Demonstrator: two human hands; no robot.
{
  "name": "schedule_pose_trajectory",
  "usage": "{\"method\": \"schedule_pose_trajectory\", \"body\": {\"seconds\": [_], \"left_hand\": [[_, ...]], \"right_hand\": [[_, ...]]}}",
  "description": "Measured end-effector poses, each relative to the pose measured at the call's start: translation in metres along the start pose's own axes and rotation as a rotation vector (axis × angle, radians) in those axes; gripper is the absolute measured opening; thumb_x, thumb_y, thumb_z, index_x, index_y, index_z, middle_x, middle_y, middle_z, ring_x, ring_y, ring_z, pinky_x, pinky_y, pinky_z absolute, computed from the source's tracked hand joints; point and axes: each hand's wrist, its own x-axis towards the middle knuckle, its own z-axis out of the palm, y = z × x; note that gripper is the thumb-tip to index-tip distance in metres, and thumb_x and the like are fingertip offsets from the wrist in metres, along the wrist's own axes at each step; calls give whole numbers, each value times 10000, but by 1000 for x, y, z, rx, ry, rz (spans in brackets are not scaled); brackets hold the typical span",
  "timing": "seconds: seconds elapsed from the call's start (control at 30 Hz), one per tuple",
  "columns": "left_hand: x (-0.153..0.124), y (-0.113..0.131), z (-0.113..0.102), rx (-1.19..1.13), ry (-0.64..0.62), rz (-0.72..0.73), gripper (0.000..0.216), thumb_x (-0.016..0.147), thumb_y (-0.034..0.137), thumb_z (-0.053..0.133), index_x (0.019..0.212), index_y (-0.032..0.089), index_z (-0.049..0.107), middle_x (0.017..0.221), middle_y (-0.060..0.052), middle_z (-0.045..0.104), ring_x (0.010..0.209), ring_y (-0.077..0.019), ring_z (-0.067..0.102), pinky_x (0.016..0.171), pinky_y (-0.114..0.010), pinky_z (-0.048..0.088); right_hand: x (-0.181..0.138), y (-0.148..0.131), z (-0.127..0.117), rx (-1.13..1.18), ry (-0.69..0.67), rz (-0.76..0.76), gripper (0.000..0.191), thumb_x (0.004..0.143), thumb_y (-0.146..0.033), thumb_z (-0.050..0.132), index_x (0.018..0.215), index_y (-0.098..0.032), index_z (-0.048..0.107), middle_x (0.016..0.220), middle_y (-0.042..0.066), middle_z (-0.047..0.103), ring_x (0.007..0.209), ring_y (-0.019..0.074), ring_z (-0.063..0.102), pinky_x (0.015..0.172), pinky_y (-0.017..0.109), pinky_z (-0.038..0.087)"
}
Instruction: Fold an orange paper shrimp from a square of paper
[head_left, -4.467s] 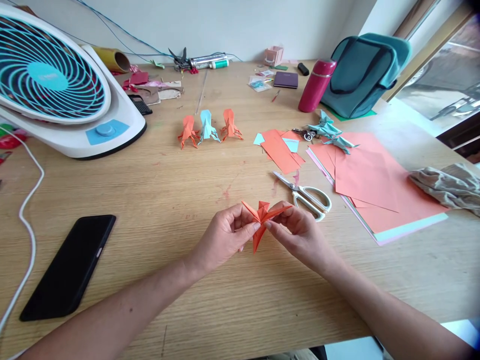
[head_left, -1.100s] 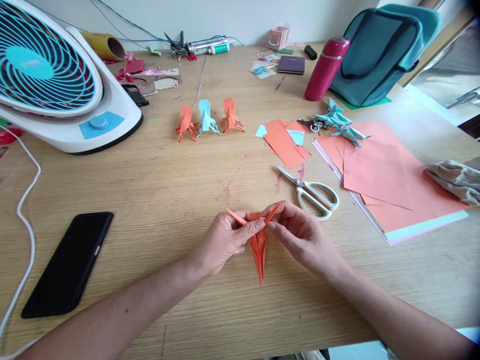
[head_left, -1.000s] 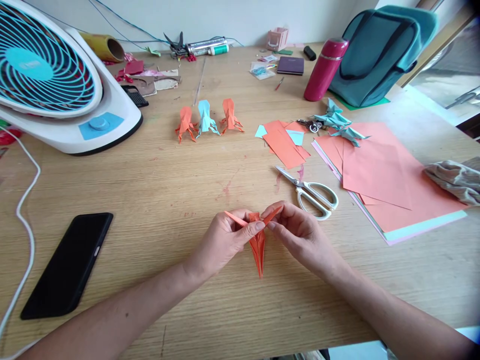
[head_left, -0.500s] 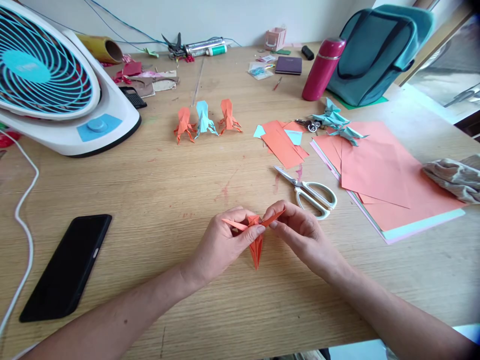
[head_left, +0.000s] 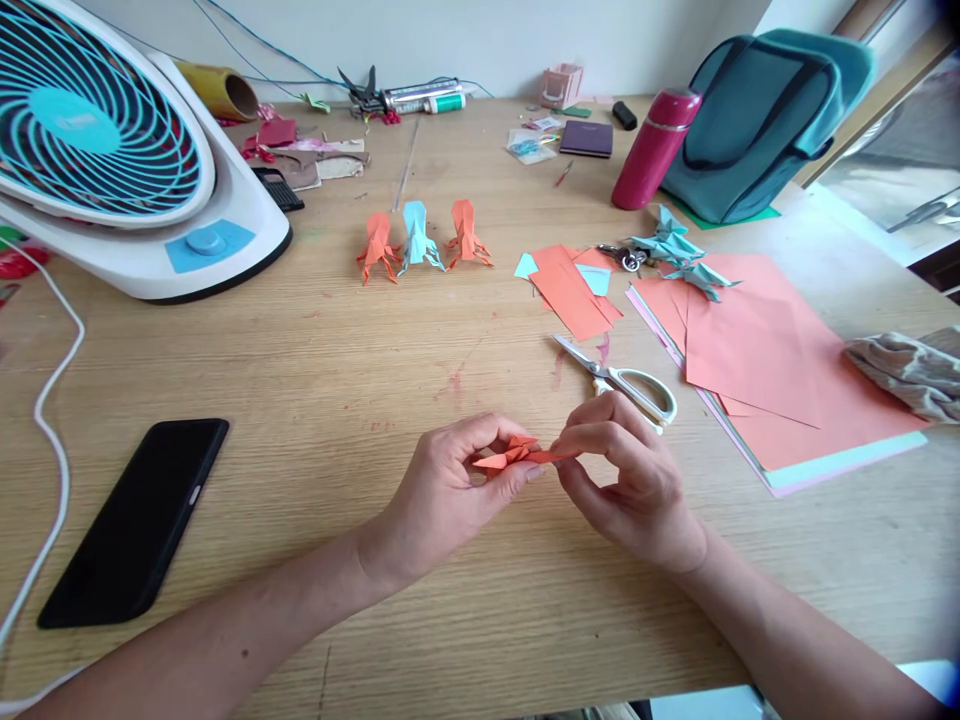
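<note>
A small orange folded paper figure sits between my two hands, just above the wooden table. My left hand pinches its left side with thumb and fingers closed. From the other side my right hand pinches its right tip, fingers curled. Most of the figure is hidden by my fingers. Three finished paper figures, two orange and one light blue, stand in a row farther back.
White-handled scissors lie just beyond my right hand. Orange paper sheets and scraps lie to the right, with a grey cloth. A black phone and white cable lie left. A fan, magenta bottle and teal bag stand behind.
The orange figure was turned from hanging point-down to lying nearly flat between my fingers. Its long lower tip no longer shows. My right hand curled over its right end.
</note>
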Motion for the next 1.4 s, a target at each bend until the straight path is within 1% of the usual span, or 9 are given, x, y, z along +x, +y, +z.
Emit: {"method": "schedule_pose_trajectory", "body": {"seconds": [0.1, 0.3, 0.63, 0.83, 0.97, 1.1, 1.23, 1.33, 1.4], "left_hand": [[0, 2, 0, 27, 18, 26, 100, 889, 231, 692, 836, 150, 669, 787, -7, 652, 718, -110, 586, 656, -198, 463], [-1, 0, 2, 5, 47, 20, 92, 879, 211, 705, 818, 148, 676, 780, -8, 661, 697, -104, 587, 628, -189, 472], [-1, -2, 2, -49, 43, 0, 112, 873, 229, 728, 816, 138, 693, 772, -8, 666, 701, -106, 602, 646, -195, 481], [0, -4, 2, -11, 61, 46, 98, 877, 209, 728, 810, 144, 696, 762, -4, 687, 710, -105, 617, 665, -189, 486], [-2, -4, 2, 19, 55, 64, 76, 896, 208, 707, 847, 153, 685, 764, 4, 689, 702, -101, 620, 664, -184, 490], [-3, -3, 0, 147, 78, 147, 76, 908, 210, 697, 852, 163, 678, 765, 3, 682, 698, -103, 616, 670, -195, 482], [-2, -3, -2, 232, 133, 246, 58, 901, 163, 692, 849, 168, 666, 772, 9, 684, 699, -96, 613, 667, -189, 472], [-1, -3, -4, 263, 146, 306, 49, 895, 133, 690, 860, 163, 674, 779, 8, 682, 709, -94, 608, 673, -188, 471], [-1, -4, -5, 293, 136, 342, 43, 893, 132, 698, 867, 163, 683, 770, 10, 678, 712, -94, 601, 679, -190, 469]], "right_hand": [[-2, 0, -1, -40, -9, -26, 331, 855, 7, 597, 1056, -257, 603, 892, 34, 526, 782, 166, 574, 637, 327, 505], [-3, 1, 0, -73, -22, -49, 351, 858, 2, 589, 1079, -269, 608, 902, 35, 531, 770, 165, 579, 625, 327, 506], [-6, 2, -1, -104, -59, -62, 330, 879, -15, 592, 1084, -273, 600, 916, 37, 535, 772, 159, 570, 626, 321, 503], [-6, 2, -1, -132, -52, -78, 339, 877, -7, 602, 1087, -273, 598, 931, 45, 548, 788, 164, 583, 629, 321, 500], [-6, 0, 1, -118, -38, -77, 329, 868, 8, 612, 1073, -250, 603, 927, 47, 548, 793, 161, 580, 639, 316, 495], [-4, -2, 5, 23, -26, 34, 288, 881, 10, 595, 1035, -232, 578, 893, 32, 575, 803, 157, 579, 680, 313, 490], [-5, -3, 10, 194, 20, 247, 183, 915, -57, 608, 954, -231, 566, 840, -5, 580, 757, 130, 550, 683, 289, 458], [-7, -2, 11, 325, -3, 390, 117, 946, -123, 613, 899, -227, 586, 819, -14, 582, 746, 122, 539, 674, 274, 444], [-8, -2, 12, 422, -14, 452, 93, 955, -152, 618, 908, -229, 595, 819, -18, 580, 734, 118, 535, 658, 266, 434]]}}
